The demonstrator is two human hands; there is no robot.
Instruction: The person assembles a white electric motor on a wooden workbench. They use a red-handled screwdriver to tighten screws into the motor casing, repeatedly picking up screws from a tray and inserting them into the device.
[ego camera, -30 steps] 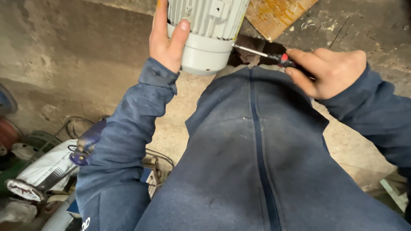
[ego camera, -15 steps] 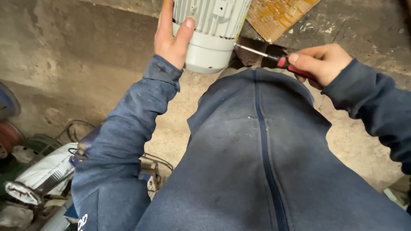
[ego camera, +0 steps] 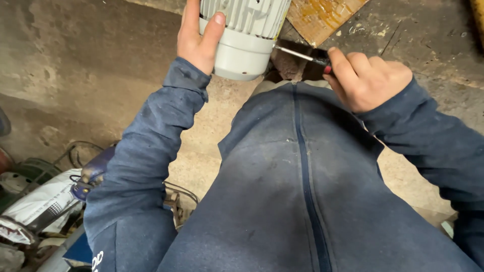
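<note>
**Concrete floor and what rests on it**

The rough grey concrete floor [ego camera: 91, 75] fills the frame. At upper centre-right lies a stained wooden board [ego camera: 322, 17]; at lower left sit a white crumpled bag [ego camera: 43, 204] and coiled wires [ego camera: 75, 153] (partly hidden by a sleeve).

A rough workshop: bare concrete floor [ego camera: 75, 75], scattered machine parts [ego camera: 35, 201], cables [ego camera: 80, 153].

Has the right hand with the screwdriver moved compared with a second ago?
Yes. The right hand with the screwdriver has drawn closer to the grey motor housing.
</note>
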